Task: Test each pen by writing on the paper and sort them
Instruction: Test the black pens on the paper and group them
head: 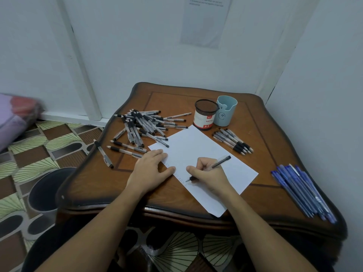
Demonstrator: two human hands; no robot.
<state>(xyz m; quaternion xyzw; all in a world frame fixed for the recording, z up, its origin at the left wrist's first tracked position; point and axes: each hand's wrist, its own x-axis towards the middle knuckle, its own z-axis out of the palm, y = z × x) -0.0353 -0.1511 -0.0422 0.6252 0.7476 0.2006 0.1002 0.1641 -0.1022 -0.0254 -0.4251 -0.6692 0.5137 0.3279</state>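
The right hand [209, 174] holds a pen [211, 167] on the paper [212, 146]; the left hand [152, 166] lies flat; few pens [233, 141] sorted; a big pile [141, 125] waits.

Forearms extended, left hand [151, 166] flat, right hand [209, 172] curled round pen [221, 161]

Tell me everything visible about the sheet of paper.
The sheet of paper is white, lying flat, turned diagonally on the wooden table, its near corner reaching the front edge. A row of pen marks runs along its left edge. The left hand presses that edge; the right hand rests on it, holding a pen tip-down by the marks.
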